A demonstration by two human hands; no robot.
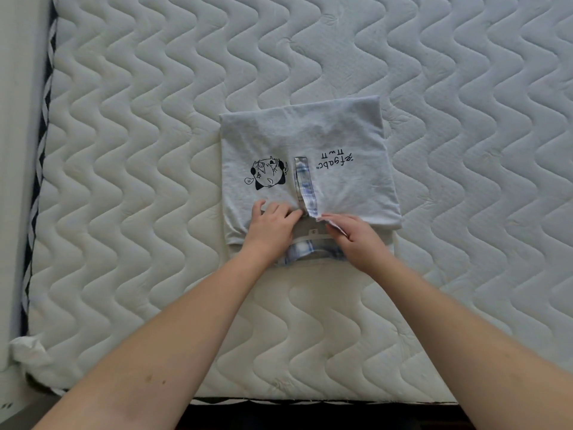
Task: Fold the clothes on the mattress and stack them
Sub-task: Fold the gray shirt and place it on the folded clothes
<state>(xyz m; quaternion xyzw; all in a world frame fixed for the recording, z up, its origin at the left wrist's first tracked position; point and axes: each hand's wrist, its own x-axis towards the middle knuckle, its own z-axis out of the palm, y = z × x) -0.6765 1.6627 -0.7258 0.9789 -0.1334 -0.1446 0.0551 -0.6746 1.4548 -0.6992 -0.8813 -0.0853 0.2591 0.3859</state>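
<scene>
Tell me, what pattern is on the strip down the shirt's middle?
Blue and white checks on the strip, seen from the head camera.

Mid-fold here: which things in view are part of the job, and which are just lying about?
Part of the job:
grey T-shirt, folded
plaid collar, at both hands
left hand
right hand
mattress

Lying about:
crumpled white cloth at the mattress corner
</scene>
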